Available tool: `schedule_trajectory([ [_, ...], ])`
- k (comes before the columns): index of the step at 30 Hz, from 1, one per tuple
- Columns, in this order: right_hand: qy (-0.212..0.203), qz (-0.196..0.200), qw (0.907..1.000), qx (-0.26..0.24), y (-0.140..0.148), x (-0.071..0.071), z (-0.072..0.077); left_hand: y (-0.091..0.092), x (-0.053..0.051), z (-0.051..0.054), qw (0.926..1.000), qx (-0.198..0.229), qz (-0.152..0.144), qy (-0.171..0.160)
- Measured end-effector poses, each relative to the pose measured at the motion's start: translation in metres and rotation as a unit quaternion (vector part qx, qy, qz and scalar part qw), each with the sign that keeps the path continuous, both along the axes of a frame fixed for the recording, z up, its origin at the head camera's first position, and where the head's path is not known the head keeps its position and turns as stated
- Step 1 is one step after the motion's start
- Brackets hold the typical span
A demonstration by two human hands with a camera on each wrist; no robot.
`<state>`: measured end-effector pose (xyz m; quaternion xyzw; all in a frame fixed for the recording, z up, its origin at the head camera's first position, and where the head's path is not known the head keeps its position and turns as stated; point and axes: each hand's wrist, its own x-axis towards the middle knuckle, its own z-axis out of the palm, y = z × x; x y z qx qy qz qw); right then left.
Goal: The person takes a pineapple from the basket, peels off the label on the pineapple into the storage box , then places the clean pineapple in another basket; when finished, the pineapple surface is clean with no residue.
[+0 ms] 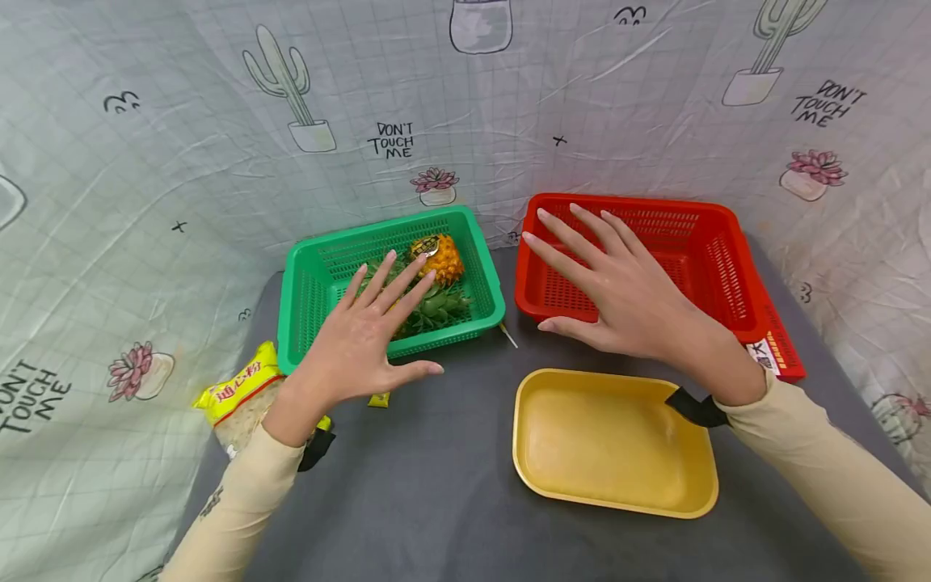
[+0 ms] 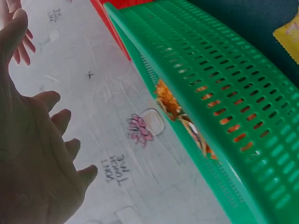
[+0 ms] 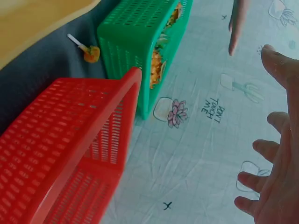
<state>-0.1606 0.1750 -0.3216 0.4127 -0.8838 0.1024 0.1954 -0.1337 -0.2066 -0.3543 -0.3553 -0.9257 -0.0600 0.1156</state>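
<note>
Both hands cut off at their wrist views' edges, the red box partly hidden by the red basket.

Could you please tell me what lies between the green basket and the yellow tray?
What looks like a lollipop lies there on the grey tabletop, seen best in the right wrist view.

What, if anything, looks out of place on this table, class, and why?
A lollipop lies loose on the table beside the green basket, and a small yellow packet lies in front of that basket. Both look stray, being outside it. I see no spill or damage.
</note>
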Motion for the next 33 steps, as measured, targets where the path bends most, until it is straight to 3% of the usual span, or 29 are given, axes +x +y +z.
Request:
schedule_trajectory([
  [6,-0.013,0.013,0.9998,-0.005,-0.010,-0.011,0.002,-0.012,-0.008,-0.002,0.9976,0.030,0.002,-0.063],
  [12,-0.030,0.035,0.9989,-0.004,-0.023,-0.022,0.001,-0.027,-0.017,-0.004,0.9957,0.029,0.022,-0.085],
  [18,-0.018,0.051,0.9985,0.013,-0.042,-0.036,0.000,-0.042,-0.027,-0.007,0.9910,0.043,0.049,-0.117],
  [25,-0.014,0.062,0.9976,0.025,-0.059,-0.054,-0.006,-0.058,-0.035,-0.015,0.9834,0.049,0.080,-0.156],
  [33,-0.036,0.063,0.9967,0.037,-0.074,-0.065,-0.013,-0.076,-0.042,-0.027,0.9766,0.058,0.111,-0.175],
])
